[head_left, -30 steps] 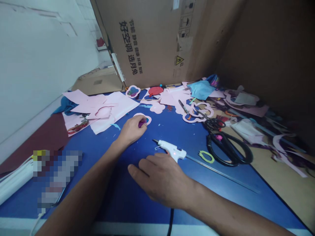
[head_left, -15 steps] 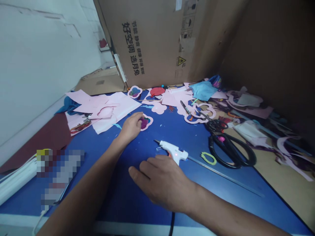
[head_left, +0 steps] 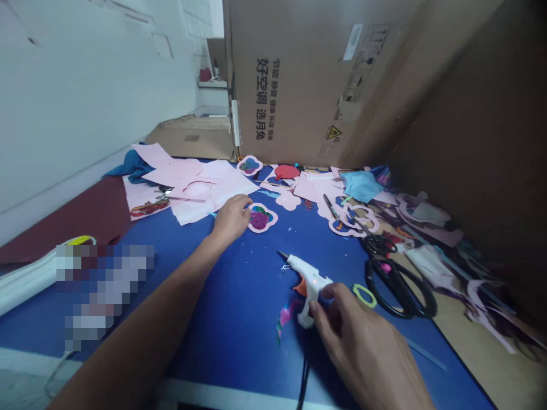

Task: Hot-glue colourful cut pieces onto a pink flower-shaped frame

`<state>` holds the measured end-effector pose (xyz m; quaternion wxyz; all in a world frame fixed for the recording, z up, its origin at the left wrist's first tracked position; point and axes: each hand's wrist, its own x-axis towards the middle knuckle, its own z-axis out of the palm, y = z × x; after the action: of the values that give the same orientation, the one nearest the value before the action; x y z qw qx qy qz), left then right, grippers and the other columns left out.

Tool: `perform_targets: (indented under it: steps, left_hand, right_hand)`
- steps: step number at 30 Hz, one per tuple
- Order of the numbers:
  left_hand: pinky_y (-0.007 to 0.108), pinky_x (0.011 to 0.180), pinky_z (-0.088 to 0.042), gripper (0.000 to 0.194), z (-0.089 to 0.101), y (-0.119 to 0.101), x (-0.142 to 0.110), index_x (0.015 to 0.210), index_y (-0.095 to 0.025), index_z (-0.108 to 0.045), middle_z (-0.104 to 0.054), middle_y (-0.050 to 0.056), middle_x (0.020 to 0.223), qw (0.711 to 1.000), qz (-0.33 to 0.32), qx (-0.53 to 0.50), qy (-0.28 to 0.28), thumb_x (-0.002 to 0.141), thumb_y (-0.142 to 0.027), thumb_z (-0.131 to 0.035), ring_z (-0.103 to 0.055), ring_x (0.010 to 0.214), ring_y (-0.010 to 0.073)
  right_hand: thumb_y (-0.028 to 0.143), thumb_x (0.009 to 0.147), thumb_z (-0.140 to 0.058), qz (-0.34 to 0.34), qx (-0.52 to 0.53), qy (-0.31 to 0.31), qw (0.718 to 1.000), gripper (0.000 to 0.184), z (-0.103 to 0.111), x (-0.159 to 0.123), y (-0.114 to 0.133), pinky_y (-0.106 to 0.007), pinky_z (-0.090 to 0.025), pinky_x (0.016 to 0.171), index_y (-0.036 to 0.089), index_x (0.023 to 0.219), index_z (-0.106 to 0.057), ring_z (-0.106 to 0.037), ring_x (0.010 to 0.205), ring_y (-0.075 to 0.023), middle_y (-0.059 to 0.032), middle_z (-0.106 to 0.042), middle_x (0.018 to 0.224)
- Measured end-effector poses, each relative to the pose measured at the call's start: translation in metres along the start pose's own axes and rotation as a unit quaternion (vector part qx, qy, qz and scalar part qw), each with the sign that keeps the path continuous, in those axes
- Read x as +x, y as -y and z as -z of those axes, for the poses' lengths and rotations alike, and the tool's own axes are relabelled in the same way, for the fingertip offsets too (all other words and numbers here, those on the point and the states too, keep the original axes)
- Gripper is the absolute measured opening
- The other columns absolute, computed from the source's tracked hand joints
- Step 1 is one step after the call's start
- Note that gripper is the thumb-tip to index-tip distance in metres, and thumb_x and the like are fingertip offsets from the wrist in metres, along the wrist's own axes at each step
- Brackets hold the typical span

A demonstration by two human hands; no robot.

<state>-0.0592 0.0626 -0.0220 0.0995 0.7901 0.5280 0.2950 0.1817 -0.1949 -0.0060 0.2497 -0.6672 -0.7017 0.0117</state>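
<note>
A pink flower-shaped paper cutout (head_left: 260, 218), with a purple and green patterned centre, lies on the blue table. At its left edge is my left hand (head_left: 233, 216), fingers bent and closed on the rim; the fingertips are partly hidden. Nearer to me rests a white hot glue gun (head_left: 308, 277) with an orange trigger, its nozzle pointing up and left and a small light glowing on its body. My right hand (head_left: 363, 336) has thumb and forefinger closed at the gun's handle. Just left of the handle is a scrap of patterned material (head_left: 285, 320). A clear glue stick (head_left: 427, 354) extends past my right hand.
Black-handled scissors (head_left: 401, 287) and a yellow-green loop (head_left: 364, 295) lie right of the gun. Pink paper sheets (head_left: 205, 182), another framed flower (head_left: 249, 165) and scraps lie farther back. A large cardboard box (head_left: 299, 85) stands behind; a white power strip (head_left: 29, 285) is at left.
My right hand has moved right and closed at the glue gun's handle, uncovering the patterned scrap. My left hand has shifted off the cutout's middle to its left edge. The view has turned left.
</note>
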Motion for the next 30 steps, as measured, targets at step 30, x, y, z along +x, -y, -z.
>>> perform_targets:
  steps: [30]
  left_hand:
    - [0.043, 0.134, -0.040, 0.051, -0.032, -0.002, -0.001, 0.148, -0.014, -0.069, -0.061, 0.013, 0.165, 0.992, -0.105, 0.012, 0.073, 0.104, -0.010, -0.044, -0.054, 0.158, 0.0254]
  right_hand:
    - [0.041, 0.059, -0.108, -0.442, 0.663, -0.089, 0.598, 0.062, -0.011, 0.011, 0.005, -0.023, -0.063, 0.065, 0.019, 0.108, -0.075, -0.068, 0.071, -0.0136, -0.0003, -0.075, 0.086]
